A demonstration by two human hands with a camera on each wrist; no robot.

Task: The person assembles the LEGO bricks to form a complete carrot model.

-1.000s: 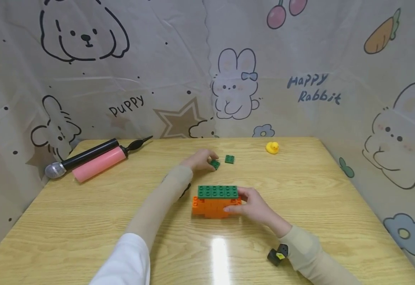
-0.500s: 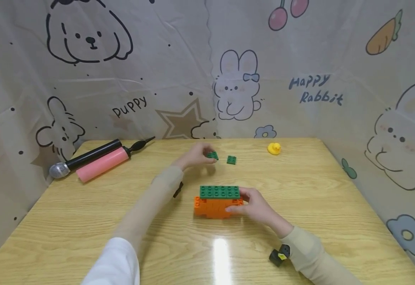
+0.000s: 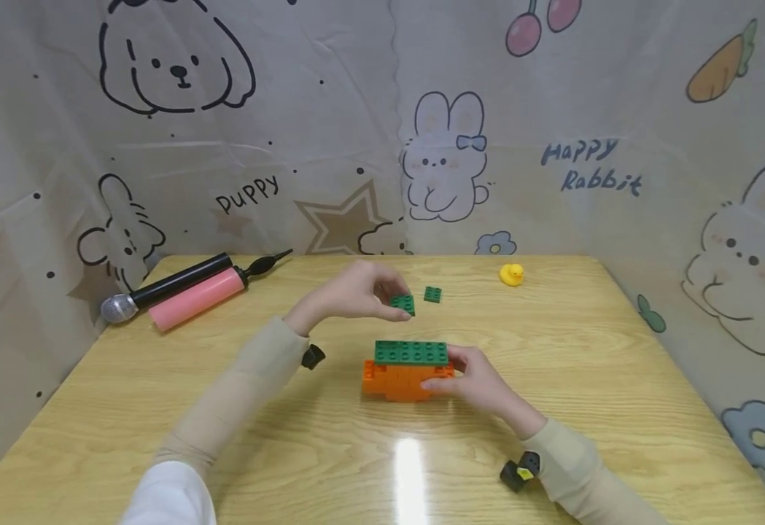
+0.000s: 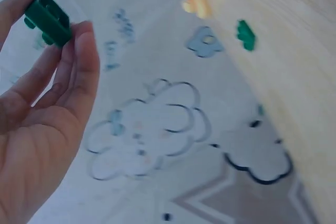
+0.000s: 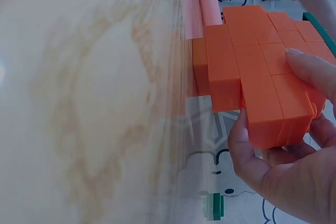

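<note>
Between thumb and fingertips, my left hand (image 3: 360, 292) pinches a small green building brick (image 3: 403, 303), held above the table behind the block build. The left wrist view shows that green brick (image 4: 48, 18) tilted at the fingertips, its studs facing down-left. My right hand (image 3: 480, 379) grips the right end of a block build made of orange bricks (image 3: 398, 383) topped by a row of green bricks (image 3: 411, 353). Seen from the right wrist, the stepped orange side (image 5: 262, 61) has the thumb lying on it and other fingers under its end.
Another green brick (image 3: 432, 294) lies behind the build. A yellow rubber duck (image 3: 511, 275) sits near the table's back edge. At the back left are a black microphone (image 3: 165, 288) and a pink pump (image 3: 198, 297) with a black nozzle. A printed cloth (image 3: 329, 146) hangs behind the table.
My left hand has lifted the green brick off the table and turned, bringing it towards the build. My right hand stays on the orange build. The head view has shifted slightly left.
</note>
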